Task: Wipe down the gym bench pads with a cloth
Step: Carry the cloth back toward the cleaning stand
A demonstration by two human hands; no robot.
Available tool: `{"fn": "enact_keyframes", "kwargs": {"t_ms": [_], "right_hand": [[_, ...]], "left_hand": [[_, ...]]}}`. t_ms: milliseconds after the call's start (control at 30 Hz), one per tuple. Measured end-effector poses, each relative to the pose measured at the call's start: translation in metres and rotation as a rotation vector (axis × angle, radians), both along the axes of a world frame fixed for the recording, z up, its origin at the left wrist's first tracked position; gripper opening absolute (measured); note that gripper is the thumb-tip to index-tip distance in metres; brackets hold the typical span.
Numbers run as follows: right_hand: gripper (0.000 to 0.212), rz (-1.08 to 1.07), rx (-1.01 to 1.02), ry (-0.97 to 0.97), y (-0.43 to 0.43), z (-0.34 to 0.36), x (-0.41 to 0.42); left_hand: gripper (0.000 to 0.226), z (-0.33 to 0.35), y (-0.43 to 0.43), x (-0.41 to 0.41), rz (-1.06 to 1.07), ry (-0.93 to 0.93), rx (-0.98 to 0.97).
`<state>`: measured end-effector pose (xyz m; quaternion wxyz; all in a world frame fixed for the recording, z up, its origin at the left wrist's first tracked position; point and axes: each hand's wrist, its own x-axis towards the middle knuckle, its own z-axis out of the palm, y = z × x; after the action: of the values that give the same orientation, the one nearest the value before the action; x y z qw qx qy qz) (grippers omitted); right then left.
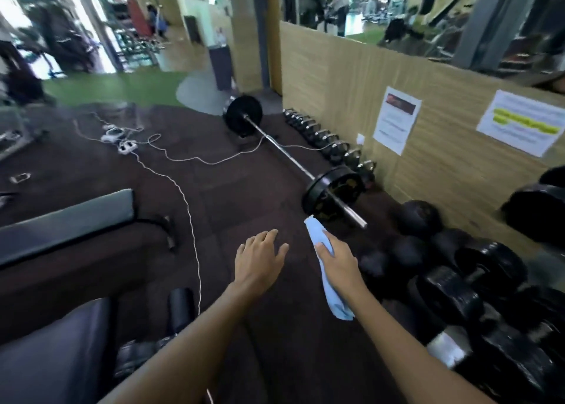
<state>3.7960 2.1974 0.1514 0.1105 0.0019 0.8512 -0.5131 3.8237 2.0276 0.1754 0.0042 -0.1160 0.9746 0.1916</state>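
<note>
1. Dark gym floor [250,189] under me; pads [65,220] lie well left, untouched.
2. My right hand [337,258] grips the cloth [328,269]; left hand [260,258] hangs open, empty.
3. I'd turn left, flatten the cloth, then wipe lengthwise.

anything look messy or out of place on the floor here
Yes: a white cable snakes loosely across the dark floor from white adapters toward the bench pad, a likely trip hazard. The barbell also lies on the floor near the wall.
</note>
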Motion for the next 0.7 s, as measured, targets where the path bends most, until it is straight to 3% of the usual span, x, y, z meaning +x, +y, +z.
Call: {"fn": "enact_keyframes", "kwargs": {"t_ms": [200, 333, 700], "right_hand": [[0.048, 0.149, -0.005, -0.002, -0.074, -0.009, -0.143], [0.06, 0.192, 0.028, -0.005, -0.138, -0.029, -0.257], [0.044, 0.288, 0.029, -0.002, -0.33, -0.023, -0.555]], "left_hand": [[0.053, -0.014, -0.07, -0.12, 0.157, -0.045, 0.009], [0.052, -0.03, -0.129, -0.22, 0.208, -0.061, 0.029], [0.051, -0.012, -0.312, -0.495, 0.345, -0.076, 0.027]]}}
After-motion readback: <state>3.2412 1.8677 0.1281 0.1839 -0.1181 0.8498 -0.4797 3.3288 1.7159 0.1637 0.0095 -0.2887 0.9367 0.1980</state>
